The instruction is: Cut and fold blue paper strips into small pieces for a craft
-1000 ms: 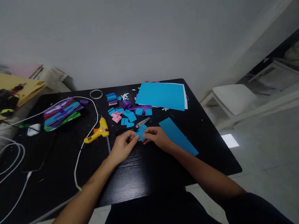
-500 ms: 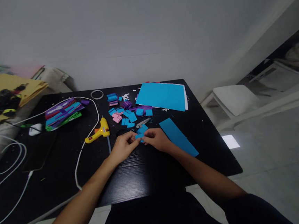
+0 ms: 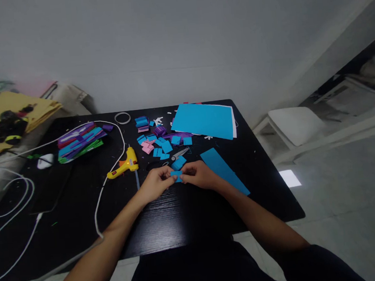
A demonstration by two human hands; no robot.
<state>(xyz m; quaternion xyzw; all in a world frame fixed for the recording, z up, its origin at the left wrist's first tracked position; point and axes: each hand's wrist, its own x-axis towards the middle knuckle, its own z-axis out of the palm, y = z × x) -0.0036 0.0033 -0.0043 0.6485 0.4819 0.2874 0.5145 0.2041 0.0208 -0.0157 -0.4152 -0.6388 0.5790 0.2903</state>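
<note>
A small piece of blue paper [image 3: 176, 174] is pinched between my two hands near the front middle of the table. My left hand [image 3: 158, 182] grips its left end, and my right hand [image 3: 195, 175] grips its right end, thumbs on the near face. Just beyond lie more blue paper pieces [image 3: 178, 163] and a pair of scissors [image 3: 180, 154], whose handles are partly hidden. A long blue paper strip [image 3: 223, 170] lies slanted to the right of my right hand. To the left of my left hand rests a yellow glue gun [image 3: 127, 164] with its glue stick pointing toward me.
Blue, pink and purple paper pieces [image 3: 148, 147] are scattered behind the scissors. Large blue sheets [image 3: 203, 120] lie at the back right. A colourful stack of folded paper [image 3: 80, 141], a white cable [image 3: 98, 209] and a phone [image 3: 49, 196] occupy the left of the black table [image 3: 169, 229].
My hands have moved slightly apart and toward me, and the blue paper piece between them now shows more of its face. The view has shifted a little.
</note>
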